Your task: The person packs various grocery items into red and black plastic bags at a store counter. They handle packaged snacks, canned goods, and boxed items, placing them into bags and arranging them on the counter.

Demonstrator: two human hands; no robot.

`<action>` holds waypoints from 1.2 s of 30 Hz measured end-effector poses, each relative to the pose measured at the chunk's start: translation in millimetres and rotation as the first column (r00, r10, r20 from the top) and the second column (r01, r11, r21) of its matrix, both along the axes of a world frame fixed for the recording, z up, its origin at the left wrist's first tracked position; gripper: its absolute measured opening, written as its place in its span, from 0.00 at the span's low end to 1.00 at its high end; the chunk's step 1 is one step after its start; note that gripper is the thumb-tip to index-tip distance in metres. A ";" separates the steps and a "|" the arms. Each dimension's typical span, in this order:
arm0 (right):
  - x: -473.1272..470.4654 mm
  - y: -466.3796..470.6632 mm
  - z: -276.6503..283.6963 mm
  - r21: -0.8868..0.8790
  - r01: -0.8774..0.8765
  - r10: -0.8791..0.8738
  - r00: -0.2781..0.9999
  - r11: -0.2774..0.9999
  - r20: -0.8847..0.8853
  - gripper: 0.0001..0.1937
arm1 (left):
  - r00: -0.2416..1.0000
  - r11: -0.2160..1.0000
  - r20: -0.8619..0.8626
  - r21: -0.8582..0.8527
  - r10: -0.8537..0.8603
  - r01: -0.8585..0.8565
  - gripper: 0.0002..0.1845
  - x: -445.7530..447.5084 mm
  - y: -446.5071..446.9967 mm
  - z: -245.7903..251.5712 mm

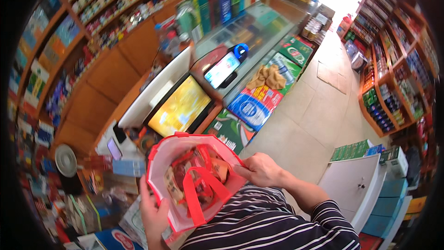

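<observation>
A red fabric tote bag (152, 173) with a pale lining hangs open-mouthed against the striped shirt. Inside lie several red and tan packages (216, 168), too blurred to name, and one red strap (194, 198) loops over them. My right hand (260, 170) grips the bag's rim on its right side, thumb and fingers closed on the edge. My left hand (154, 208) lies along the left side of the bag, thumb toward the rim and fingers along the outer wall; whether it grips the fabric is unclear.
Beyond the bag stand a lit monitor (180, 106) and a smaller screen (222, 69) beside a glass counter (256, 24). Drink cartons (251, 107) line the counter, with a brown cloth (267, 78) on them. A white cabinet (350, 180) stands right, near stocked shelves (388, 97). Flattened cardboard (331, 76) lies on the tiled floor.
</observation>
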State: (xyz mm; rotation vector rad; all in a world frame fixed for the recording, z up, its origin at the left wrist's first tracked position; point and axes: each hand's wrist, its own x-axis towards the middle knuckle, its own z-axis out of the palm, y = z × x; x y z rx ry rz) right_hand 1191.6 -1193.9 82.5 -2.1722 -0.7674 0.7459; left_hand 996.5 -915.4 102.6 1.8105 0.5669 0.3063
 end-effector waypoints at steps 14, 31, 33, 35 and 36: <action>237.8 -346.9 -12.3 0.526 0.667 -0.435 0.744 0.528 -0.507 0.19 | 0.949 0.959 0.292 -0.217 -0.116 0.184 0.48 351.7 -292.4 24.5; 703.3 -424.7 39.7 0.113 0.309 -0.318 0.945 0.944 0.072 0.17 | 0.876 0.945 0.440 -0.322 0.199 -0.053 0.38 667.0 -446.4 -47.8; 723.9 -407.1 20.6 0.047 0.142 -0.148 0.978 0.989 0.145 0.21 | 0.870 0.922 0.382 -0.342 0.313 -0.182 0.38 673.8 -444.5 -48.1; 732.2 -385.3 -22.5 0.208 0.106 -0.144 0.974 0.972 0.176 0.24 | 0.889 0.941 0.346 -0.260 0.299 -0.215 0.38 679.6 -415.9 -75.6; 728.3 -375.5 -32.8 0.219 0.122 -0.127 0.992 0.968 0.011 0.26 | 0.896 0.945 0.324 -0.222 0.304 -0.240 0.38 679.2 -404.9 -85.5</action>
